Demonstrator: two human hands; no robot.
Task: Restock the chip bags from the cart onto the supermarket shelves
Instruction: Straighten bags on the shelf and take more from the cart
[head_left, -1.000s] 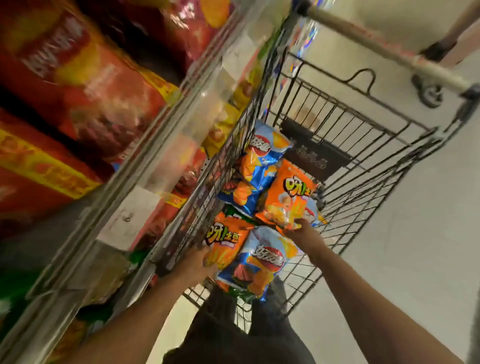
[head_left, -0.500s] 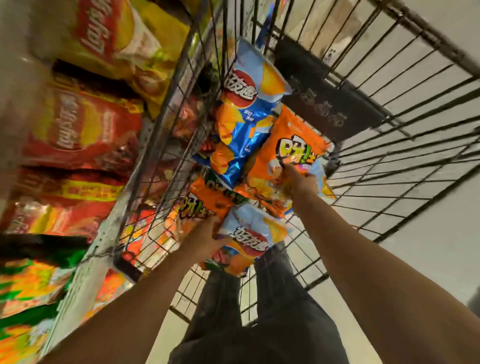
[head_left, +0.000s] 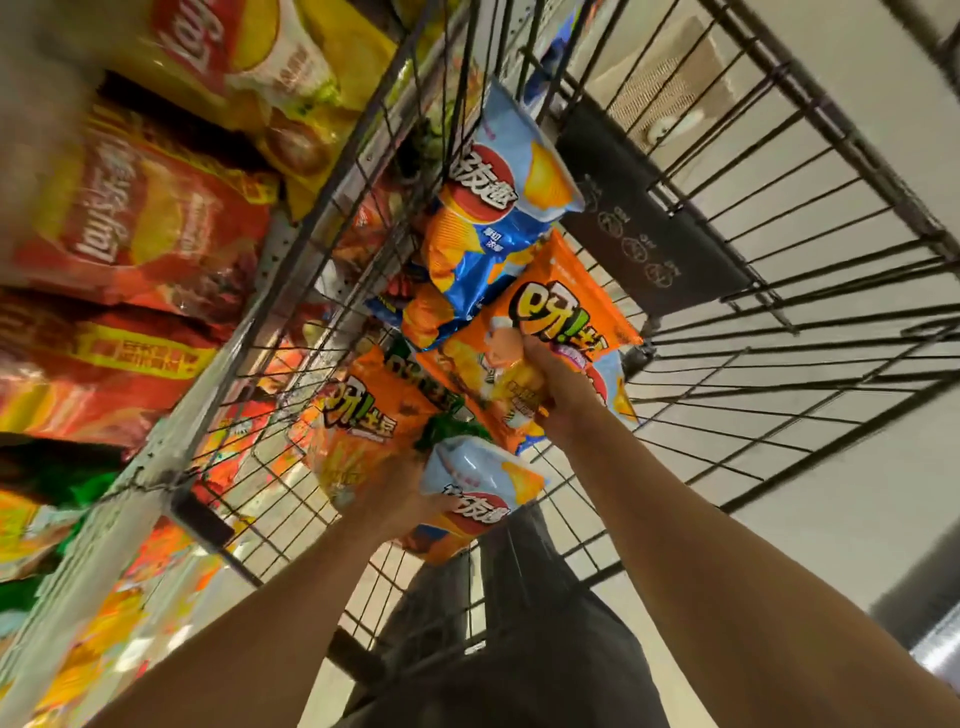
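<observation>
Both my arms reach down into the black wire cart. My right hand grips an orange chip bag by its lower middle. My left hand holds a second orange chip bag and also touches a light-blue bag beside it. A blue-and-orange chip bag lies further in against the cart's left wall. Part of another blue bag peeks out behind my right hand.
Supermarket shelves on the left hold red chip bags, yellow bags above and green and orange ones below. The metal shelf edge runs close along the cart's left wall. A black sign panel hangs inside the cart. Pale floor lies to the right.
The view has moved closer into the cart. My right hand has closed more firmly on the orange bag, and my left hand has taken hold of the second orange bag.
</observation>
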